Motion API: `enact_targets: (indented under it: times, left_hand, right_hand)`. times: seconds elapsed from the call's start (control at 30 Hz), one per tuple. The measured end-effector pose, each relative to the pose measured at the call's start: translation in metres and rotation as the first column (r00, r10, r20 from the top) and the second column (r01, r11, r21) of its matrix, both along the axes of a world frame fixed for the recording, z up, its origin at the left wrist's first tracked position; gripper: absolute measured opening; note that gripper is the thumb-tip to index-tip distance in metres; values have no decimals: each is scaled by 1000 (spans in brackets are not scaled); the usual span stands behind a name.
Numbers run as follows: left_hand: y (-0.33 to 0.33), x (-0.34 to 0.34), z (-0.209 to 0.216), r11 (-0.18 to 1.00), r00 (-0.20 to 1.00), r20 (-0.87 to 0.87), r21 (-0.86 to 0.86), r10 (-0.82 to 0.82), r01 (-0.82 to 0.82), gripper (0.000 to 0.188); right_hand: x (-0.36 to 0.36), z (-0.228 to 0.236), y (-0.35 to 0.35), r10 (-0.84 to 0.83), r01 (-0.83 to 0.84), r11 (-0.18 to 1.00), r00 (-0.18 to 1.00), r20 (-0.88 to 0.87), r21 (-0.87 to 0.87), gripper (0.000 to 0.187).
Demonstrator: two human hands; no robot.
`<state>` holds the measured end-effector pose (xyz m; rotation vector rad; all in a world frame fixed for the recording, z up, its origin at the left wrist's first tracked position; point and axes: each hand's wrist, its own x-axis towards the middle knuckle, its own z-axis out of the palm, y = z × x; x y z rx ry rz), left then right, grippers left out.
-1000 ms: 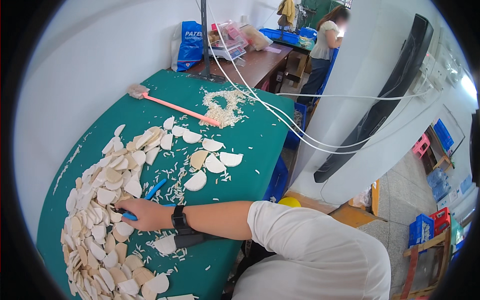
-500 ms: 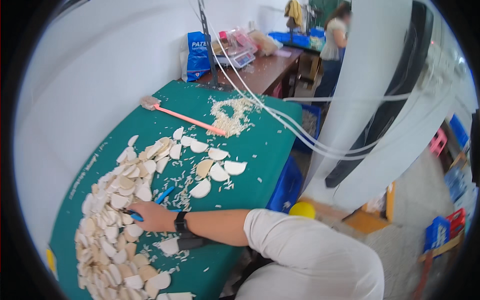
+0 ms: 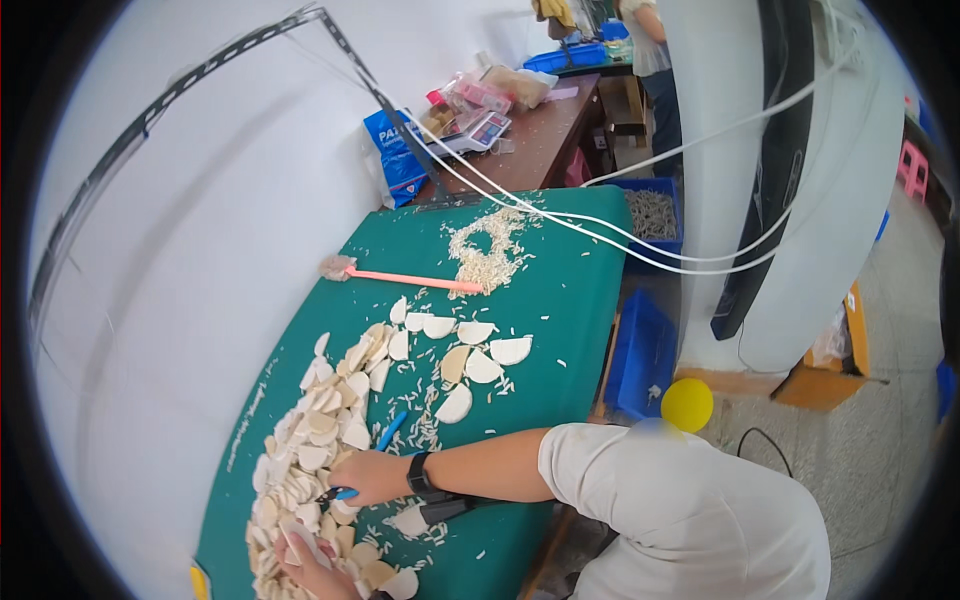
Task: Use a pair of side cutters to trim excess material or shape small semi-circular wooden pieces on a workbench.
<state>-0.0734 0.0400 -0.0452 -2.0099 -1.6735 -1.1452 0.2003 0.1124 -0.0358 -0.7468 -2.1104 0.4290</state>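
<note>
A heap of pale half-round pieces (image 3: 310, 440) lies along the left side of a green table (image 3: 560, 300). My right hand (image 3: 368, 478), with a black watch on its wrist, reaches across the table and grips a blue-handled cutting tool (image 3: 388, 433) at the heap's edge. My left hand (image 3: 312, 572) shows at the lower edge, among the pieces, with its fingers on one pale piece (image 3: 300, 545). A few larger half-round pieces (image 3: 480, 352) lie apart toward the table's middle.
A pink-handled brush (image 3: 400, 279) and a pile of small pale chips (image 3: 487, 250) lie at the table's far end. White cables (image 3: 640, 250) cross above it. Blue crates (image 3: 640, 355) stand beside the table. A brown desk (image 3: 530, 150) and another person (image 3: 650, 50) are behind.
The view has swung down and closer to the table. My right hand stays on the blue tool at the heap. My left hand has come into view at the lower edge.
</note>
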Motion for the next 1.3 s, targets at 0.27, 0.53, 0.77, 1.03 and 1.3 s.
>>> enact_targets:
  times: [0.27, 0.53, 0.77, 1.03, 1.3]
  left_hand:
    - [-20, 40, 16, 854, 233, 970, -70, -61, 515, 46]
    - [-19, 87, 43, 785, 302, 953, -157, -39, 599, 26]
    - [-28, 71, 37, 758, 304, 940, -85, -155, 647, 23]
    - [-27, 67, 38, 705, 257, 956, -88, -137, 704, 20]
    - [-24, 66, 36, 675, 273, 954, -120, -125, 728, 19]
  right_hand:
    - [-26, -7, 4, 55, -30, 977, 992, -113, 212, 39]
    - [7, 9, -13, 30, -30, 999, 1000, -5, -32, 31]
    - [-12, 12, -19, 102, -104, 994, 988, 117, 16, 29]
    - [-9, 9, -19, 121, -118, 992, 989, 79, -42, 29]
    - [-7, 7, -20, 122, -126, 991, 990, 73, 51, 28]
